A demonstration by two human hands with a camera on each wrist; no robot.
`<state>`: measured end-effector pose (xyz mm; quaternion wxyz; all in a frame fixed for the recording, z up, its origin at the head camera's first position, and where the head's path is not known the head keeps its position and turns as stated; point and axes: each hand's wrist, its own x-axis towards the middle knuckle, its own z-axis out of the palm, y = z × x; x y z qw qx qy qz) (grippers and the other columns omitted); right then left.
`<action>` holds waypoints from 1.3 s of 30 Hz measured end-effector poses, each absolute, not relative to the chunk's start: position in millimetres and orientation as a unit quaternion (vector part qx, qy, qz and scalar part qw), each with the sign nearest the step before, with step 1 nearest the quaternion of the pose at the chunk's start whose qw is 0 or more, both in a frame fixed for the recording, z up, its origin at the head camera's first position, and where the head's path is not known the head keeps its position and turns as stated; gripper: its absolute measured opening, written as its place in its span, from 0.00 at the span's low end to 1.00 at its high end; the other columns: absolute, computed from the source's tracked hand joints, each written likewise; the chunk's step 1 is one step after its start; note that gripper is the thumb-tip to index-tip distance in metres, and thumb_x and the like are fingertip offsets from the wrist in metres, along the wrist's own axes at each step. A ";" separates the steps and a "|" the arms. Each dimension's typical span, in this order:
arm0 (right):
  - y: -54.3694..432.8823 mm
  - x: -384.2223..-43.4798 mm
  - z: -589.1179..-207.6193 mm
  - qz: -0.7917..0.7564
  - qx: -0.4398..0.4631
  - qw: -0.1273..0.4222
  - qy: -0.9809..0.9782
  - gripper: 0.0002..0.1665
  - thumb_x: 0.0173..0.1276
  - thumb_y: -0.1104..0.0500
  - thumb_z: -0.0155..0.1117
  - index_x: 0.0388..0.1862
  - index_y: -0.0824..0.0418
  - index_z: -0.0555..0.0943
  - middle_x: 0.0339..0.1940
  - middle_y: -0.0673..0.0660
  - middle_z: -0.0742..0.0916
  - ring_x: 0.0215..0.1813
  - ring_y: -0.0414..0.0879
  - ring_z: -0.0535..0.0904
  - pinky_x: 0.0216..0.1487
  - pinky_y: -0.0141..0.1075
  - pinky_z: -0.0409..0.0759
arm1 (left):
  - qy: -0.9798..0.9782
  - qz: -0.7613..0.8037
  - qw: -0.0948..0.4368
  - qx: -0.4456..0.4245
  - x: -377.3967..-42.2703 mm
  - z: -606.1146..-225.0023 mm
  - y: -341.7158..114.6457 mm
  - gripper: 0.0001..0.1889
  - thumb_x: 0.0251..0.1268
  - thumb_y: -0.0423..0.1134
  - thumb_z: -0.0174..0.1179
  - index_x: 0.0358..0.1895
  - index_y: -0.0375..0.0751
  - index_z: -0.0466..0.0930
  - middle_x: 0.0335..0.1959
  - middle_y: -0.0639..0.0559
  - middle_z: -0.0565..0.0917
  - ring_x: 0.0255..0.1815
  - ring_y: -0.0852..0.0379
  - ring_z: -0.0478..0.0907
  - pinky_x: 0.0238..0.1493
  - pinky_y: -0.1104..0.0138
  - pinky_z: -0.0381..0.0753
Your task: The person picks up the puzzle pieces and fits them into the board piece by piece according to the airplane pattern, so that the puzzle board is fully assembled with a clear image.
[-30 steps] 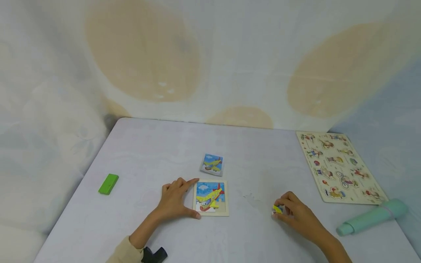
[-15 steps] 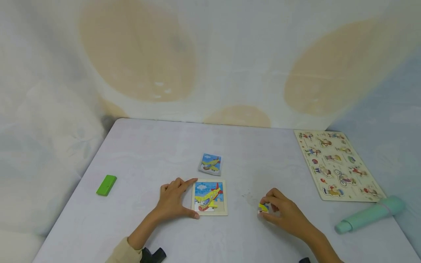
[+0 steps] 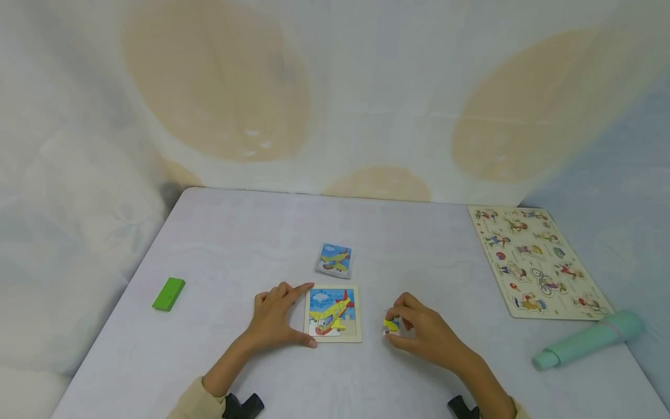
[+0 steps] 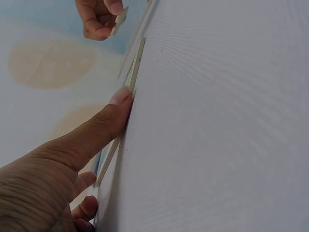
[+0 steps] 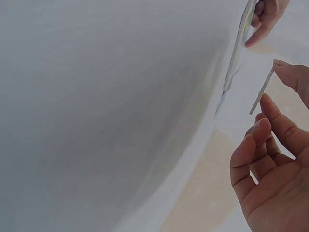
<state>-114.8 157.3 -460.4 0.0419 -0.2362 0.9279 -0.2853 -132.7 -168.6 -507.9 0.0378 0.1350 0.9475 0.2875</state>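
A wooden jigsaw tray [image 3: 359, 331] with a yellow airplane picture lies flat on the table in the head view. Bare wood shows in its lower right corner. My left hand [image 3: 277, 320] spans the tray's left side, its straight index finger at the top corner and its thumb at the bottom corner. In the left wrist view the thumb [image 4: 99, 128] rests against the tray's thin edge [image 4: 139, 58]. To the right of the tray, my right hand [image 3: 429, 337] pinches a yellow, blue and white puzzle piece [image 3: 389, 325] between thumb and fingers. The right wrist view shows this piece [image 5: 262, 91] edge-on, apart from the tray.
Behind the tray lies a small card-like stack [image 3: 334, 260] with the same airplane picture. A green block [image 3: 169, 294] is at the left. On the right are a large wooden board of figures [image 3: 534, 262] and a rolled mint-green mat [image 3: 588, 340]. Patterned cloth rises behind the table.
My right hand has moved left across the table with the puzzle piece, coming close to the tray's right side. The left hand has stayed at the tray.
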 end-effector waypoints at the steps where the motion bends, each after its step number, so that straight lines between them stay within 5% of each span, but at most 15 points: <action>1: 153.8 -115.6 -459.7 -0.284 -0.242 0.043 0.927 0.14 0.55 0.56 0.79 0.38 0.52 0.83 0.38 0.43 0.73 0.33 0.33 0.67 0.31 0.25 0.71 | 0.948 0.287 0.036 0.136 -133.0 -508.2 -168.7 0.60 0.23 0.66 0.81 0.72 0.59 0.68 0.36 0.59 0.64 0.42 0.61 0.62 0.51 0.54 0.54; 24: 88.7 -132.2 -458.6 -0.184 -0.351 0.072 0.915 0.20 0.61 0.51 0.75 0.48 0.59 0.86 0.44 0.47 0.76 0.41 0.37 0.74 0.45 0.28 0.79 | 0.948 0.285 0.042 0.134 -132.7 -505.8 -168.3 0.59 0.23 0.67 0.81 0.72 0.59 0.69 0.36 0.59 0.64 0.42 0.61 0.62 0.52 0.53 0.54; 33: 86.0 -129.7 -458.4 -0.132 -0.345 0.064 0.927 0.26 0.61 0.46 0.74 0.55 0.57 0.84 0.45 0.50 0.79 0.39 0.38 0.75 0.43 0.29 0.79 | 0.948 0.286 0.040 0.135 -132.4 -506.8 -169.3 0.59 0.24 0.67 0.81 0.72 0.58 0.69 0.36 0.59 0.64 0.42 0.61 0.62 0.52 0.53 0.54; 39: 99.0 -110.5 -451.7 -0.073 -0.355 0.050 0.930 0.29 0.61 0.40 0.71 0.59 0.48 0.84 0.39 0.48 0.75 0.31 0.37 0.67 0.32 0.26 0.69 | 0.948 0.286 0.036 0.135 -132.1 -506.0 -168.8 0.58 0.24 0.66 0.81 0.72 0.58 0.69 0.36 0.59 0.64 0.42 0.61 0.62 0.51 0.54 0.54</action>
